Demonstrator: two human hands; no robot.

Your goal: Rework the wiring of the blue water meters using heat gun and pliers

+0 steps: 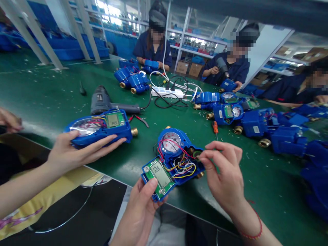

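Note:
In front of me on the green table lies an opened water meter (183, 135), its blue housing showing a round dial and a tangle of red, yellow and white wires (188, 169). My left hand (139, 206) grips the display board (162, 175), a green circuit board with an LCD in a blue frame, thumb on top and fingers underneath. Wires run from this board into the housing. Thumb and forefinger of my right hand (225, 174) are pinched at the housing's right edge, beside a round greenish part (196, 153). Whatever they hold is hidden by the fingertips.
Another person's hand (74, 147) holds a second meter (102, 131) at left. Behind it lie a heat gun (102, 100) and pliers (140, 120). A screwdriver (215, 127), a power strip (167, 92) and several meters (258, 121) lie farther back. People sit opposite.

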